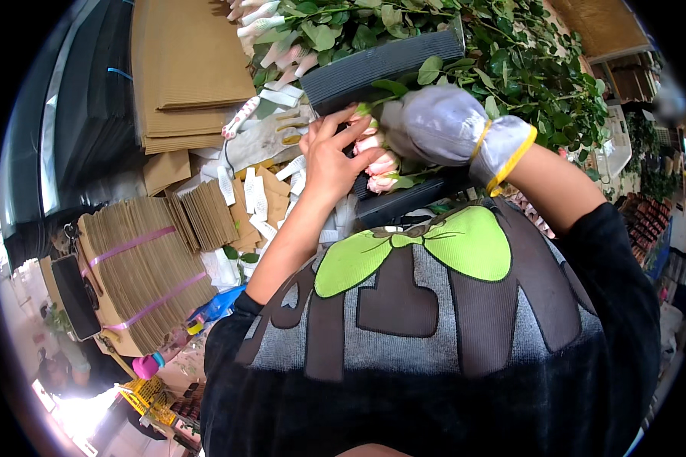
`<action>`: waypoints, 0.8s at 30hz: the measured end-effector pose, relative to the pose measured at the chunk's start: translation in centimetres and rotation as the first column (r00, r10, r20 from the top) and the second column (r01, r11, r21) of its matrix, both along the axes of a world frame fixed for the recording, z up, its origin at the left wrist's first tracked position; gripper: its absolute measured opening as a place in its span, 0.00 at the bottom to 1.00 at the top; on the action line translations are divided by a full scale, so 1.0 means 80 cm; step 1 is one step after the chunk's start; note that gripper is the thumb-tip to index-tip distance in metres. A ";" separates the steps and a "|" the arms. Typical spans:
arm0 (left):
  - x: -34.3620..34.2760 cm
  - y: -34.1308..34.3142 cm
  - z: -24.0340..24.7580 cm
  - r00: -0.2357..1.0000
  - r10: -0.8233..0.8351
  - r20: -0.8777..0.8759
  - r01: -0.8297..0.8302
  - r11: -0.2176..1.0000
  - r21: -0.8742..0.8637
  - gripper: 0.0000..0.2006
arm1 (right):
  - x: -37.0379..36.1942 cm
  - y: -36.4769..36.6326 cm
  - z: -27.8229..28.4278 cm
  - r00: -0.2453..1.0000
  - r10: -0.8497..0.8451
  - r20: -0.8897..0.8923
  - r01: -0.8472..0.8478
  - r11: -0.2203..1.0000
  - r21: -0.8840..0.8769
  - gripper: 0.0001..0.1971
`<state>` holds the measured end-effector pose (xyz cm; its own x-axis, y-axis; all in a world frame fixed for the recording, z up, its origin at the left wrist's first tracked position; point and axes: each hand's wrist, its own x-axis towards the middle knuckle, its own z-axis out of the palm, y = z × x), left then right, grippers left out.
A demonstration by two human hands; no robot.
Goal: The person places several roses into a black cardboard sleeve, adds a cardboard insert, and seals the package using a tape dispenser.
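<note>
Pink roses (383,164) lie in a short row, heads to the left, between two dark corrugated pieces. My bare left hand (329,156) curls over the heads, thumb and fingers bent around the upper ones. My right hand (438,126) wears a grey-white glove with a yellow cuff and lies over the stem side of the same roses. Its fingers are smeared and partly hidden, so what it holds does not show. One dark corrugated sheet (385,68) stands beyond my hands; another dark piece (404,199) lies nearer my body.
Leafy stems (511,68) spread over the far right. More roses wrapped in white sleeves (263,23) lie at the far edge. Flat cardboard (194,61) is stacked at the left, near a strapped cardboard bundle (141,266). White paper sleeves (255,194) are scattered left of my hand.
</note>
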<state>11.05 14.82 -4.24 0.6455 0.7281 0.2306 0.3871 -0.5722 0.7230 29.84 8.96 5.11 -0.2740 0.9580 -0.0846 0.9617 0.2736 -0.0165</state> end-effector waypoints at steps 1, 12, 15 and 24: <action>-0.001 0.000 -0.001 1.000 -0.001 0.007 0.001 1.000 -0.007 0.22 | 0.000 -0.001 0.003 0.999 -0.020 -0.026 0.023 0.995 0.101 0.08; 0.003 0.001 -0.002 1.000 0.028 0.009 -0.028 0.999 -0.030 0.25 | 0.005 0.019 -0.038 1.000 0.025 -0.016 -0.025 0.999 -0.024 0.08; 0.002 -0.002 0.000 0.999 0.042 -0.009 -0.042 0.999 -0.012 0.25 | 0.008 0.018 -0.050 0.997 0.035 -0.062 -0.032 0.999 0.044 0.07; -0.002 -0.013 0.000 0.985 0.168 -0.045 -0.172 0.980 -0.099 0.24 | 0.007 -0.007 -0.008 0.972 0.187 -0.144 -0.208 0.967 -0.149 0.08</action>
<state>10.87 13.77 -4.24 0.5167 0.8464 0.1286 0.4991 -0.4198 0.7580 30.39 8.37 4.51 -0.4747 0.8602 -0.1864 0.8760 0.4411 -0.1952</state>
